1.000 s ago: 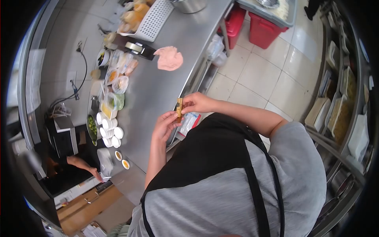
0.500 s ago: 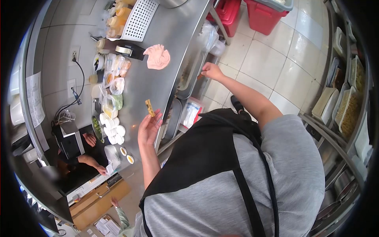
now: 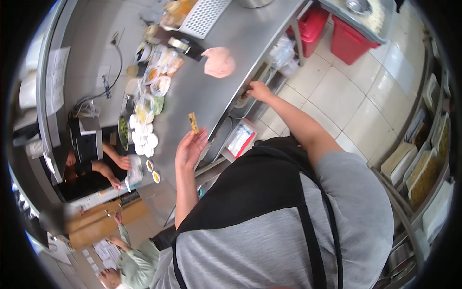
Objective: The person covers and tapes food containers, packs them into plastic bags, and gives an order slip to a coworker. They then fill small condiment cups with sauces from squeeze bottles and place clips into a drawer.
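My left hand is palm up over the steel counter near its front edge. Its fingertips pinch a small yellow-brown strip with dark marks; its exact kind is unclear. My right hand reaches past the counter's front edge, beside the trays on the shelf below. Its fingers are closed together, and something small and brownish shows at their tips, too small to name. Farther along the counter lies a crumpled pink cloth, touched by neither hand.
Bagged food, stacked white lids and two small sauce cups line the counter's wall side. A white perforated basket stands farther on. Red bins are on the floor. Co-workers' hands work beyond the counter.
The view has shifted and turned. My left hand keeps the strip and has moved slightly toward the counter's front edge. My right hand has moved in closer to the shelf trays.
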The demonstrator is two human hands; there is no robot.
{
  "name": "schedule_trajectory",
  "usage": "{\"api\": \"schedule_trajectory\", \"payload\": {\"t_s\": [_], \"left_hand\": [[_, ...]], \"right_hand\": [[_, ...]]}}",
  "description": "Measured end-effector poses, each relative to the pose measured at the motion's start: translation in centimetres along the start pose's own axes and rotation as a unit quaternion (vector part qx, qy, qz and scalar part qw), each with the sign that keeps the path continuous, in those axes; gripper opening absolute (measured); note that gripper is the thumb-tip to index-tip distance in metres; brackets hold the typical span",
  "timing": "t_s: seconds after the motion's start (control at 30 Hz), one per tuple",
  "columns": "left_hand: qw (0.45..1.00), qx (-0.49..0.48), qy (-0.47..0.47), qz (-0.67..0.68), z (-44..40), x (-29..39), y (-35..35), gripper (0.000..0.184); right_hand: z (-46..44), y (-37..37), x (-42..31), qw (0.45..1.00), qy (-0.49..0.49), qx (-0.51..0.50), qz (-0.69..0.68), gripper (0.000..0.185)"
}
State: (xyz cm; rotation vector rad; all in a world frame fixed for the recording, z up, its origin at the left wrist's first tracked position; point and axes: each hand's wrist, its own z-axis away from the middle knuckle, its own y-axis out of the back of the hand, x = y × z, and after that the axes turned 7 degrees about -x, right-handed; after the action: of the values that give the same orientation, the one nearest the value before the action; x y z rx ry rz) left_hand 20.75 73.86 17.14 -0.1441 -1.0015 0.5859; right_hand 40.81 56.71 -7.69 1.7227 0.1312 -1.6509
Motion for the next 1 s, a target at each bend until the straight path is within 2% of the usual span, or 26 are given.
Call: {"api": "schedule_trajectory", "payload": {"t_s": [0.07,0.1,0.13,0.17,0.2,0.23,0.33,0.47,0.53,0.63,0.9,0.97,1.0], "left_hand": [[1.0,-0.002,-0.013,0.007,0.1,0.3,-0.3,0.021],[1.0,-0.013,-0.012,0.007,0.2,0.5,-0.2,0.021],[1.0,-0.014,-0.013,0.008,0.1,0.5,-0.1,0.024],[0.999,-0.003,-0.028,0.018,0.1,0.6,0.1,0.024],[0.999,-0.011,-0.025,0.024,0.2,0.6,0.2,0.023],[0.999,-0.021,-0.02,0.029,0.2,0.7,0.2,0.023],[0.999,-0.023,-0.021,0.028,0.1,0.8,0.6,0.021],[0.999,-0.02,-0.017,-0.025,0.1,1.1,0.7,0.017],[0.999,-0.011,-0.018,-0.032,0.1,1.1,1.2,0.017],[0.999,-0.006,-0.011,-0.041,-0.1,0.8,1.5,0.018],[0.999,-0.01,0.017,-0.049,-0.5,-0.2,1.7,0.02],[0.999,-0.003,0.013,-0.048,-0.6,-0.2,1.7,0.021],[0.998,-0.011,0.018,-0.053,-0.7,-0.1,1.7,0.021]], "right_hand": [[-0.6,-1.1,2.7,0.999,0.031,0.026,-0.017,0.02],[-0.6,-1.7,3.6,0.932,-0.07,-0.031,-0.354,0.018],[0.8,-0.4,2.8,0.884,-0.09,-0.009,-0.459,0.018],[1.3,-0.3,3.0,0.855,-0.155,0.019,-0.495,0.019],[1.5,-0.3,3.4,0.831,-0.175,0.045,-0.526,0.018],[1.3,-0.6,3.6,0.836,-0.171,0.031,-0.521,0.018],[0.2,-1.0,2.8,0.788,-0.176,0.115,-0.578,0.015],[-1.7,-1.8,1.6,0.783,-0.176,0.117,-0.585,0.013],[-1.5,-1.9,1.1,0.762,-0.175,0.142,-0.607,0.013],[-0.7,-2.0,1.5,0.776,-0.172,0.124,-0.594,0.015],[-1.6,-2.1,0.7,0.74,-0.169,0.175,-0.627,0.016],[-1.8,-1.8,1.4,0.722,-0.167,0.156,-0.653,0.014],[-1.9,-1.7,2.1,0.732,-0.185,0.144,-0.64,0.011]]}}
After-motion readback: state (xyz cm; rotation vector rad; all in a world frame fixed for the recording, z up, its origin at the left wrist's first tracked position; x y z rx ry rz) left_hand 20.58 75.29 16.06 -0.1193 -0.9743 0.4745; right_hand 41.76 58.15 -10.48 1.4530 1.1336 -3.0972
